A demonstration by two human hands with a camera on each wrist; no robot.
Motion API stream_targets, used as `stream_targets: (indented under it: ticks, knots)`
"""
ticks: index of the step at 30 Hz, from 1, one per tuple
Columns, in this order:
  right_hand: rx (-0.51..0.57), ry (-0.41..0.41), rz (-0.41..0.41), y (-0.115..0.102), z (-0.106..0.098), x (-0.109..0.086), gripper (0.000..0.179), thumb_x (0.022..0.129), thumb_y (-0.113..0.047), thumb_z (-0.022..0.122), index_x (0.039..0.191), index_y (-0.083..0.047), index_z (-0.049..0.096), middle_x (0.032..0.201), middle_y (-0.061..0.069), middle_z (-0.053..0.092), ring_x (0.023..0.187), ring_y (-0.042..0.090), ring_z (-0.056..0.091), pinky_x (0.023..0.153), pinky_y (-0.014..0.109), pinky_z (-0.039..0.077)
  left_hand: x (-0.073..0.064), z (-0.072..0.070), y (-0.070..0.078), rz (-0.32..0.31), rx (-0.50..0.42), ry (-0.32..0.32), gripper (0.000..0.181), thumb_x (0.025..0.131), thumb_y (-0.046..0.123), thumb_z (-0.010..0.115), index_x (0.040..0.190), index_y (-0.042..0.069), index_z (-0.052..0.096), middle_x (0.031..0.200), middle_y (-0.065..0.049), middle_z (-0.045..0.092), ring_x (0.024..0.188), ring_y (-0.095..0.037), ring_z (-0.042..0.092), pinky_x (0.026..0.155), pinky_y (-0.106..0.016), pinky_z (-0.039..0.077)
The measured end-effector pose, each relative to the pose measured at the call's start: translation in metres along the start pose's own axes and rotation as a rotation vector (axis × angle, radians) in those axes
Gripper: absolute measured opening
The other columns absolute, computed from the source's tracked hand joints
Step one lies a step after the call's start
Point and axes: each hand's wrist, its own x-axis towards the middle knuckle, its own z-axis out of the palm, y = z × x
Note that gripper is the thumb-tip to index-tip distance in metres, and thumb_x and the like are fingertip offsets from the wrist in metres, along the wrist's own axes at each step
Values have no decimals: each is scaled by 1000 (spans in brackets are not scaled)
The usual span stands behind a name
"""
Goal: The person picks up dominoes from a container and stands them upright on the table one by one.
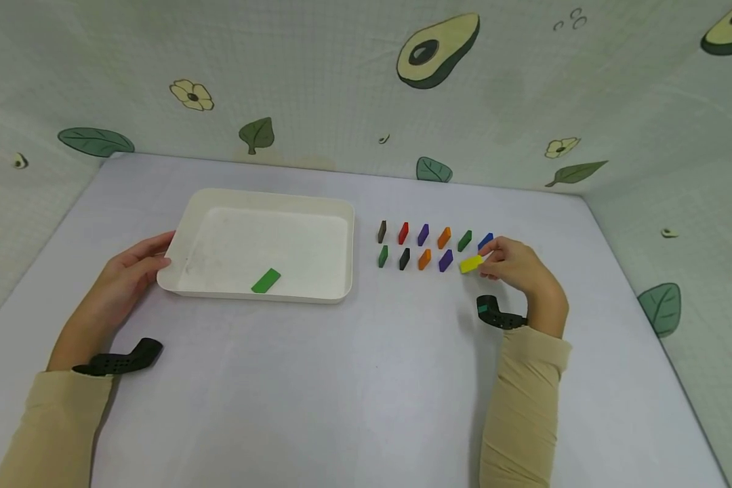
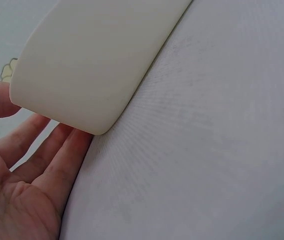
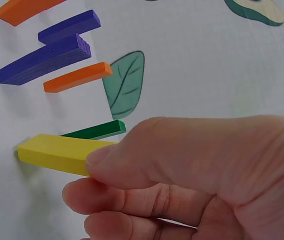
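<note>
In the head view my right hand (image 1: 512, 266) pinches a yellow domino-like block (image 1: 471, 264) between thumb and fingers, at the right end of the front row. The right wrist view shows the thumb along the side of the yellow block (image 3: 57, 152), which tilts slightly. A blue block (image 1: 485, 241) stands just behind the fingers, and a purple block (image 1: 445, 260) stands to the left. My left hand (image 1: 128, 271) holds the left end of a shallow white tray (image 1: 262, 196), thumb at the rim and fingers against the outer wall. Inside the tray lies a green block (image 1: 266, 280).
Two rows of upright blocks stand right of the tray. Behind are a dark block (image 1: 381, 232), a red block (image 1: 403, 233) and others; in front are a green block (image 1: 383, 256), a black block (image 1: 404, 259) and an orange block (image 1: 424, 259). A patterned cloth (image 1: 317, 81) hangs behind the table.
</note>
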Motion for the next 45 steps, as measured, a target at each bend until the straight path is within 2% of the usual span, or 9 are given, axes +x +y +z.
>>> stream_targets:
  ticks: [10,24,37,45]
  knots:
    - [0,1,35,-1,2,3,33,91,-19,56,117,0,48,96,13,60,86,27,56,77,34,41,0,1,1,0,-1,12,45,94,4,49,138,10,44,126,12,53,109,3,52,84,-7,42]
    - [16,12,15,-3,4,4,33,92,-22,55,116,-1,49,101,16,60,92,30,57,82,37,43,0,1,1,-9,0,12,45,94,3,49,138,10,44,126,12,53,108,3,52,84,-7,43]
    - [16,8,-10,-3,4,5,31,91,-21,56,114,-1,49,97,15,62,91,30,57,79,33,43,0,1,1,-54,90,36,51,95,13,51,144,11,35,130,13,46,109,7,49,83,-4,42]
    - [10,6,-18,-4,3,5,31,91,-20,56,114,0,49,99,17,63,91,31,58,77,31,43,0,1,1,-22,42,15,48,95,8,50,142,10,39,129,13,48,110,5,50,85,-6,41]
